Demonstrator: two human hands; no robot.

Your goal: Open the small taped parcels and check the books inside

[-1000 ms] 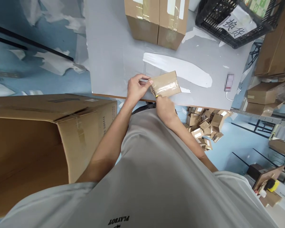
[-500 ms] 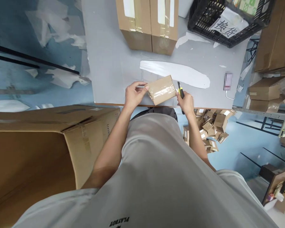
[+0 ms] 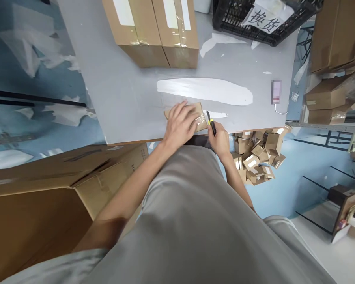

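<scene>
A small taped cardboard box (image 3: 200, 112) lies at the front edge of the grey table. My left hand (image 3: 180, 120) rests palm-down across it, fingers stretched out, covering most of its top. In my right hand (image 3: 219, 140) is a yellow-and-black utility knife (image 3: 212, 124), its tip pointing away from me. The right fingers are wrapped round the handle beside the box's right end, and the thumb and fingertips are close to the box corner.
Two taped cartons (image 3: 154, 51) stand at the back of the table (image 3: 130, 98). A black crate (image 3: 233, 19), a long white strip (image 3: 207, 90) and a phone with a cable (image 3: 276, 92) are also there. A big open carton (image 3: 106, 189) is at left; several small boxes (image 3: 257, 157) are piled on the floor at right.
My left hand has gone from pinching the box's left end to lying flat over its top. My right hand keeps the knife, now nearer the box's right end. The view has shifted.
</scene>
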